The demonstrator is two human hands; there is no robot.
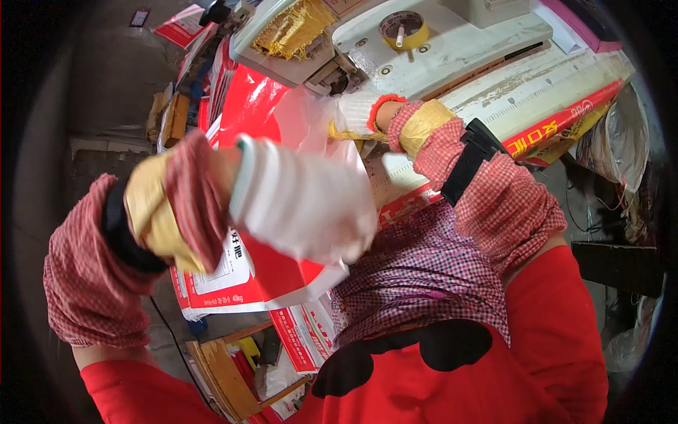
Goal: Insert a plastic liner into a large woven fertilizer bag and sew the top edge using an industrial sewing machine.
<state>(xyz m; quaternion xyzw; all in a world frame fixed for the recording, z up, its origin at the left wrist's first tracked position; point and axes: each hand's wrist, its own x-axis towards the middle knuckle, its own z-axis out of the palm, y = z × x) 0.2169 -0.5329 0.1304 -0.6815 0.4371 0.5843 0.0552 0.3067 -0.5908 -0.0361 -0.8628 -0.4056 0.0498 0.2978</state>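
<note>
A large red and white printed plastic sack [254,275] lies in front of me, its upper part running up toward a sewing machine [321,67]. My left hand [307,201], in a white knitted glove, is over the sack; motion blurs its fingers, and I cannot see whether they grip anything. Farther off, my right hand [357,116], in a white glove with an orange cuff, is at the sack's upper edge beside the machine. Its fingers are mostly hidden. A purple checked cloth [424,275] covers my lap.
A tape roll [404,30] with a small white stick in it lies on the pale worktable [487,78]. Yellow woven fabric [295,28] drapes the machine. Stacked red and white sacks [220,78] stand at left. A wooden frame [224,378] is below. Clear plastic [621,141] hangs at right.
</note>
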